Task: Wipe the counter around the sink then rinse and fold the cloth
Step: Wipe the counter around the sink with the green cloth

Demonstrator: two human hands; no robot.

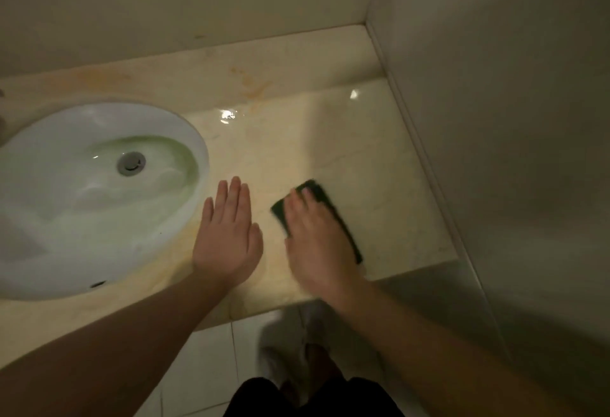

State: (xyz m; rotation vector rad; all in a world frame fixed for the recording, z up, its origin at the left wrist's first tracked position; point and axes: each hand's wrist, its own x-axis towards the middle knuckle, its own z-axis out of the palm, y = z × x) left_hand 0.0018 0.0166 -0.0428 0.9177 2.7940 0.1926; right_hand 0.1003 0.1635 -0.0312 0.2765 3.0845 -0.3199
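Dark green rectangular cloth [325, 215] is lying under the flat, open right hand [317, 245] on the cream marble table [363, 152]; the left hand [227, 238] is resting flat, empty, beside the white oval sink [185, 139].

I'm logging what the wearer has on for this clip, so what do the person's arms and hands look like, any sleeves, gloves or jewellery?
Both forearms are bare up to the frame edge: no sleeves show. The left hand and right hand wear no gloves, and no rings, watch or wristband can be seen, though the right hand is motion-blurred. Lower down, dark shorts and light footwear show.

Dark cloth [325, 205] on marble counter [363, 152]
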